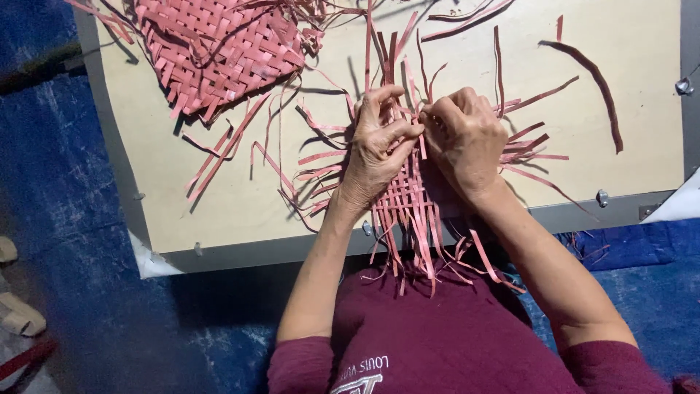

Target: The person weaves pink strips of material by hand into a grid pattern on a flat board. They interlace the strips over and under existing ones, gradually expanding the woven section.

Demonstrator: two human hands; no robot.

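A half-woven mat of pink strips (408, 201) lies on a pale board (219, 197), with loose ends fanning out on all sides. My left hand (375, 149) presses on the weave's left part, fingers curled around a strip. My right hand (463, 135) sits beside it on the right, pinching a pink strip at the weave's upper middle. The two hands touch at the fingertips. The weave's centre is partly hidden under both hands.
A larger woven pink piece (219, 47) lies at the board's upper left. Loose pink strips (594, 80) are scattered on the right. The board has a grey metal edge (248, 252) with clips (602, 197). Blue cloth (73, 219) covers the floor around it.
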